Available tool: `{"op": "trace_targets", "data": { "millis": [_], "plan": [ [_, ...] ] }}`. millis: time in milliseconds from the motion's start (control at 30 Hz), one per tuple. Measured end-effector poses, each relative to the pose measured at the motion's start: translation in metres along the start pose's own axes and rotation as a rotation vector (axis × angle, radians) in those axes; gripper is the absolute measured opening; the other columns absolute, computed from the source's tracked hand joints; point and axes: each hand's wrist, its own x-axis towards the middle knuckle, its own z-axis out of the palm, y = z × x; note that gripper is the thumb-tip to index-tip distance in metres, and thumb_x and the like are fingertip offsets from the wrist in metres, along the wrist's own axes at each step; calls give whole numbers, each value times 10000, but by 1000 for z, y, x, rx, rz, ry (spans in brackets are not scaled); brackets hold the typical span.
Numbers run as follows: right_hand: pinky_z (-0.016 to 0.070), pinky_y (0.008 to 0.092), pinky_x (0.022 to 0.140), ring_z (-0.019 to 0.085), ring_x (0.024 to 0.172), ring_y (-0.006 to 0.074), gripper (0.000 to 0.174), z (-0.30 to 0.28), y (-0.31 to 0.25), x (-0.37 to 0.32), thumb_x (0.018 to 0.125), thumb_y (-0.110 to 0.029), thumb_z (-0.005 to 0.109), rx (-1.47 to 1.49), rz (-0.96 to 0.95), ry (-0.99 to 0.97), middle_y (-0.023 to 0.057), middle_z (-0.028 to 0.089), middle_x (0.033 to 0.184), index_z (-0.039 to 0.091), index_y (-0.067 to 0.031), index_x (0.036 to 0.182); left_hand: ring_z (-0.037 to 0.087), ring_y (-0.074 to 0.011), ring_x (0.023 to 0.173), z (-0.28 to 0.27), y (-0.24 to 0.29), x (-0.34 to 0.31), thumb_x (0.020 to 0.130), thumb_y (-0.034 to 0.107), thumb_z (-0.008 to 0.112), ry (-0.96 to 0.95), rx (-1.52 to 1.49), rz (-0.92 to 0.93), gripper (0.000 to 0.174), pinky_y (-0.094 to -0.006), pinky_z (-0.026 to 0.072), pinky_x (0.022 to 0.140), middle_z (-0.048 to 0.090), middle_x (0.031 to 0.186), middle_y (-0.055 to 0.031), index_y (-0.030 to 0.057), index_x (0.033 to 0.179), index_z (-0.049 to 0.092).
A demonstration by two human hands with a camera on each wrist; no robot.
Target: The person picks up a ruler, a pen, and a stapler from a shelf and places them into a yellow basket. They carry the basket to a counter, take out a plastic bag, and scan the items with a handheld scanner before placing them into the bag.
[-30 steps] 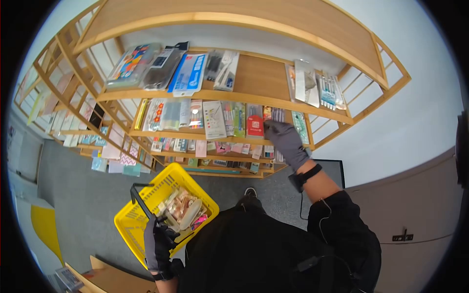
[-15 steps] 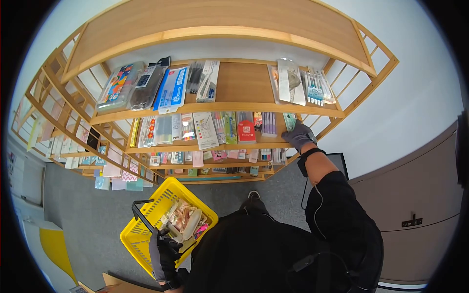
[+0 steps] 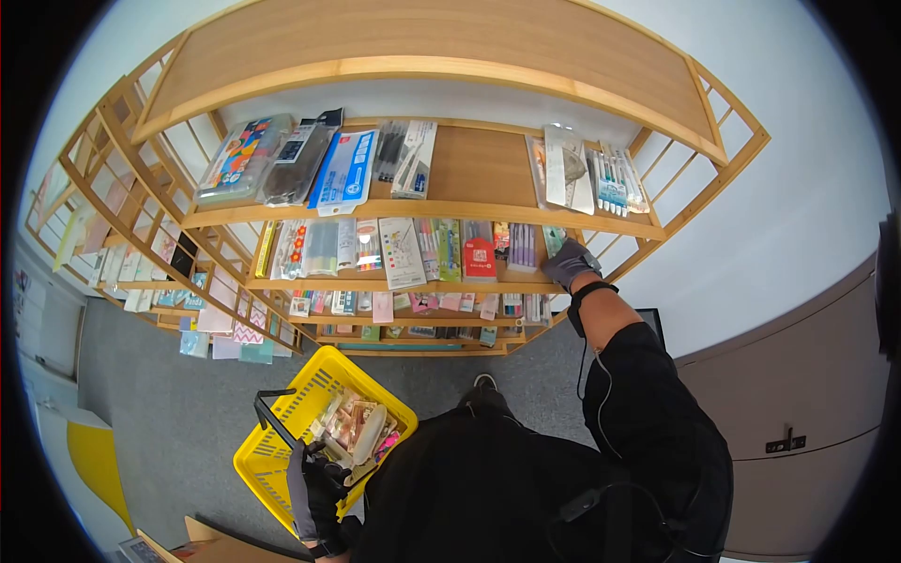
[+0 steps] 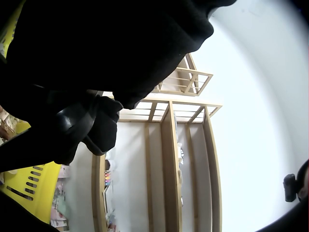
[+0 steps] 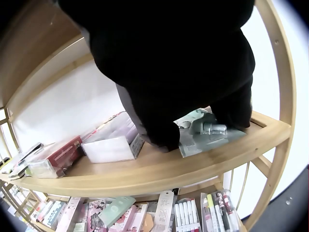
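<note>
In the head view my gloved right hand is at the right end of the second shelf, over a pale green clear-wrapped packet. The right wrist view has thumb and fingers gripping the two sides of this packet, which lies flat near the shelf's front edge; my palm covers its back. Low on the left, my gloved left hand grips the black handle of a yellow basket. Several wrapped packages lie inside the basket.
Left of my right hand stand purple pens in a clear box and a red-fronted pack. The wooden shelf unit holds more stationery above and below. Its slatted right end is beside my right arm. Cardboard stands at the lower left.
My right hand has moved right, from beside the red-fronted pack to the green packet at the shelf's end. The purple pens it covered are now visible. My left hand keeps hold of the basket.
</note>
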Motion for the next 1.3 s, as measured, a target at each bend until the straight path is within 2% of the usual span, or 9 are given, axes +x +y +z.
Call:
{"op": "trace_targets", "data": {
  "millis": [167,300,433,567,867,1100,1233,1267,1300],
  "plan": [
    [606,470,975,775,1119,389,517,3,-9,1,825,-444,809,-96,39,21,265,795,1126,812,-20,1122,589,-162,521,-1,4,-6,1079,544,594,-12,52,-14,512,-305,479,485,511,631,6,37,1136,642],
    [600,464,983,772,1126,385,547,43,34,40,821,-486,811,-121,-15,106,271,790,1149,828,-14,1097,584,-166,501,-2,4,-8,1083,543,590,8,88,17,512,-293,459,459,525,628,0,36,1137,643],
    [596,452,991,768,1128,386,613,-5,5,-1,777,-521,853,81,98,2,270,790,1152,822,-11,1116,583,-171,480,-2,3,-8,1087,546,584,-25,48,31,515,-282,435,430,547,625,-9,38,1137,646],
    [598,442,993,765,1127,392,664,-2,-6,10,728,-540,893,-38,68,-81,258,793,1145,816,-11,1121,585,-173,472,-3,3,-7,1091,545,579,18,126,31,512,-279,429,420,561,623,-16,39,1136,647],
    [602,432,994,765,1137,370,682,19,2,33,734,-512,893,-126,35,46,235,789,1193,796,-13,1188,602,-176,482,-14,-9,13,1089,544,577,44,115,27,513,-297,451,415,552,631,-14,38,1138,647],
    [597,446,999,762,1161,359,483,-28,-32,12,875,-404,765,-342,-30,-127,246,782,1202,807,-27,1174,614,-177,497,9,-15,-3,1090,535,577,26,85,-13,503,-291,460,422,531,663,-7,38,1138,641],
    [587,459,1003,746,1181,390,410,35,46,91,959,-318,640,-540,-291,-4,274,768,1218,786,-18,1196,608,-186,489,7,-23,-8,1092,542,568,23,146,65,511,-292,450,413,557,688,-18,38,1139,642],
    [587,459,1003,746,1181,390,410,27,47,85,959,-318,640,-542,-296,-4,274,768,1218,786,-18,1196,626,-191,528,2,-19,-6,1112,513,536,1,149,46,507,-300,489,461,582,739,-32,22,1179,642],
    [580,470,1004,734,1176,419,401,21,49,75,971,-277,598,-325,-181,34,287,761,1213,767,-7,1215,643,-196,567,-4,-15,-2,1131,484,504,-22,151,28,505,-308,528,510,607,790,-47,5,1218,642]
  ]
}}
